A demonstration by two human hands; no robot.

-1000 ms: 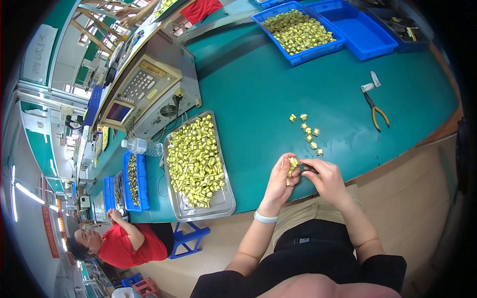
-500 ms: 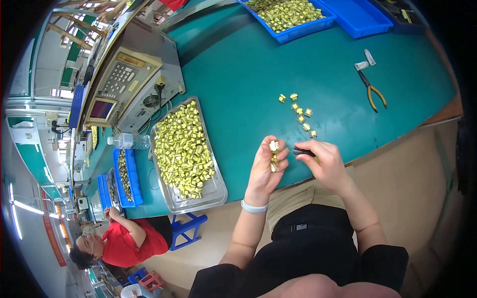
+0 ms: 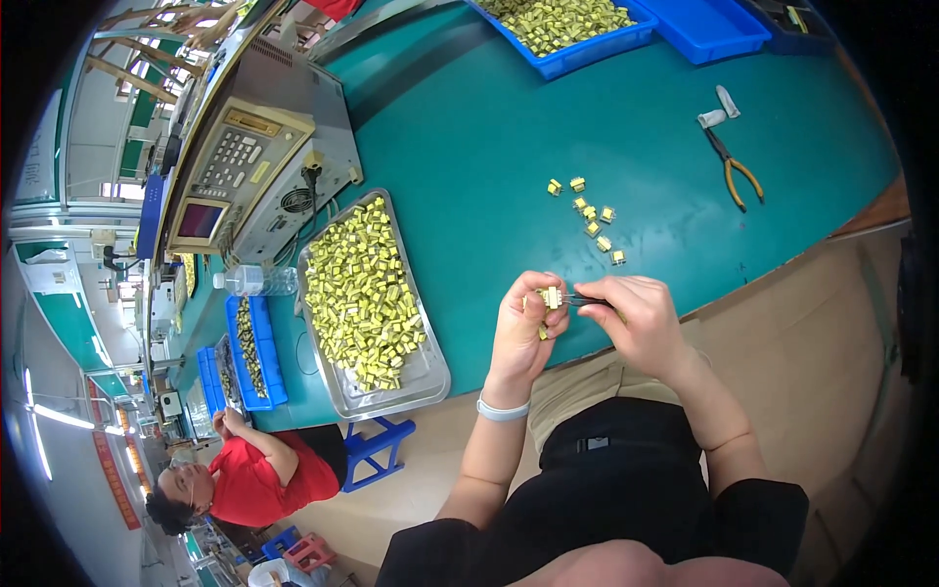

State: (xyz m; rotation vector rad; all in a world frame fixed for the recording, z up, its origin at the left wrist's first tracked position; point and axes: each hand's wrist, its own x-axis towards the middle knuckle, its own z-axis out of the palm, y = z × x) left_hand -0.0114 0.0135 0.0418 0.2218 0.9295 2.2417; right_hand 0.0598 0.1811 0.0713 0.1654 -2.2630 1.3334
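My left hand [image 3: 516, 333] is closed around small yellow transformers. One transformer [image 3: 553, 296] with pale edges shows between its thumb and fingers, and another peeks out lower against the palm. In my right hand [image 3: 641, 315] is a pair of dark tweezers [image 3: 590, 300], pinched between thumb and fingers. The tweezers' tips point left and reach the edge of the upper transformer; whether they grip a part of it is too small to tell. Several loose transformers [image 3: 592, 228] lie on the green table just beyond my hands.
A metal tray [image 3: 437, 383] heaped with yellow transformers stands to the left, beside a grey instrument [image 3: 259, 161]. Blue bins [image 3: 587, 61] are at the far edge. Orange-handled pliers [image 3: 729, 166] lie at right. A person in red [image 3: 264, 476] sits at far left.
My right hand's tweezers have moved left up to the transformer. My left hand has turned the transformer toward them, its fingers curling more tightly.
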